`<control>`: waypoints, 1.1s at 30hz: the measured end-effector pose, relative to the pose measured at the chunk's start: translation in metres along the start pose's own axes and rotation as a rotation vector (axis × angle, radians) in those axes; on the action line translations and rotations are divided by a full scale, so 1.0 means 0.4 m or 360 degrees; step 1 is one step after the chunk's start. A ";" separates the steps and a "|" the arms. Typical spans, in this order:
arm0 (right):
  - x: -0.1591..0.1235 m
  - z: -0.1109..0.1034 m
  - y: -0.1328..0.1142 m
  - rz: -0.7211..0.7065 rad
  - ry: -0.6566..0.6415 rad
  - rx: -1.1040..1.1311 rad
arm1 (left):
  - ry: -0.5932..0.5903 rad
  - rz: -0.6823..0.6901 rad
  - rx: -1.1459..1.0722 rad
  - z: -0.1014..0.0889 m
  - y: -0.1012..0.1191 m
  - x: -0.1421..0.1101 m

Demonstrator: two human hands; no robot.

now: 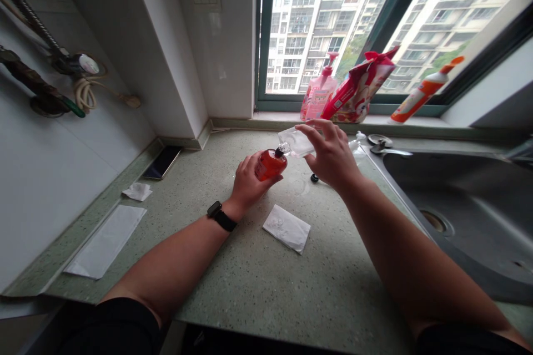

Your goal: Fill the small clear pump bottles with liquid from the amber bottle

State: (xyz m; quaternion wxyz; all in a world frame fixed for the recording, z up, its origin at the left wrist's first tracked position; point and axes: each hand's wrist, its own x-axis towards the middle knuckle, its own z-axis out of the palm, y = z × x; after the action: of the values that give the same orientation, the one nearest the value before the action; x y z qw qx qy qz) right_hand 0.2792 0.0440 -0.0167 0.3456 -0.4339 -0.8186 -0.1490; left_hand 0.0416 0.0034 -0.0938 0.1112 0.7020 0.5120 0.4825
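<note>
A: How's the grip?

B: Closed on both sides. The left hand (249, 184) wraps its fingers round the red bottle (270, 163), which sits tilted in the palm, and the right hand (333, 156) pinches a flat clear bottle (296, 141) from above, its thumb mostly hidden.

A: Where are the bottles?

B: Both are held up over the counter (333, 288), with the clear one tipped toward the red one's neck (283, 149). Its end looks to meet the neck, though the contact is too small to be sure.

A: Is that a good hold?

B: It looks sound: the full wrap gives the red bottle a firm base, while the fingertip pinch leaves the clear one free to tilt. Steady wrists matter most at so small a meeting point.

A: What's close by?

B: A black cap (314, 178) lies on the counter just under the right hand, a tissue (286, 228) lies nearer the person, and the sink (458, 188) sits off to the right.
</note>
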 end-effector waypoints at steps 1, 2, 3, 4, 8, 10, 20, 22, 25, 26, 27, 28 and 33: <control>-0.002 0.000 0.001 0.0000 0.0000 0.0001 | -0.0002 0.0002 0.0000 0.001 -0.001 0.000; -0.004 0.000 0.001 -0.0001 0.0003 0.0001 | -0.0005 0.0000 -0.0003 0.002 -0.001 -0.001; -0.005 0.000 0.002 -0.0003 0.0008 0.0000 | -0.0010 -0.0002 -0.0008 0.003 -0.001 -0.001; -0.006 0.000 0.003 -0.0004 0.0014 -0.0002 | -0.0015 -0.0005 -0.0012 0.004 -0.002 -0.002; -0.008 -0.001 0.003 -0.0001 0.0014 -0.0001 | -0.0024 -0.0015 -0.0017 0.002 0.000 -0.003; -0.007 -0.002 0.004 -0.0001 0.0003 0.0001 | -0.0030 -0.0015 -0.0019 0.001 0.001 -0.003; -0.006 -0.003 0.006 -0.0019 0.0015 0.0010 | -0.0047 0.0007 0.0007 0.001 -0.001 -0.002; -0.007 -0.004 0.006 -0.0027 0.0018 0.0008 | -0.0051 0.0011 -0.0003 0.002 -0.002 -0.003; -0.007 -0.005 0.006 -0.0046 0.0023 0.0003 | -0.0056 0.0015 -0.0015 0.003 -0.003 -0.003; -0.007 -0.006 0.007 -0.0053 0.0025 0.0001 | -0.0056 0.0017 -0.0015 0.003 -0.003 -0.003; -0.007 -0.006 0.007 -0.0057 0.0024 -0.0002 | -0.0056 0.0020 -0.0014 0.002 -0.003 -0.004; -0.006 -0.007 0.007 -0.0059 0.0020 -0.0003 | -0.0055 0.0024 -0.0010 0.002 -0.004 -0.004; -0.006 -0.010 0.009 -0.0056 0.0004 0.0031 | -0.0070 0.0022 0.0013 0.002 -0.003 -0.003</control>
State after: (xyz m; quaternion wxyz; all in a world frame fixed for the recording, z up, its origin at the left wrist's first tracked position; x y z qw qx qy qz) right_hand 0.2847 0.0425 -0.0156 0.3482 -0.4160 -0.8270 -0.1476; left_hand 0.0414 0.0032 -0.0957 0.1161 0.7163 0.5066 0.4656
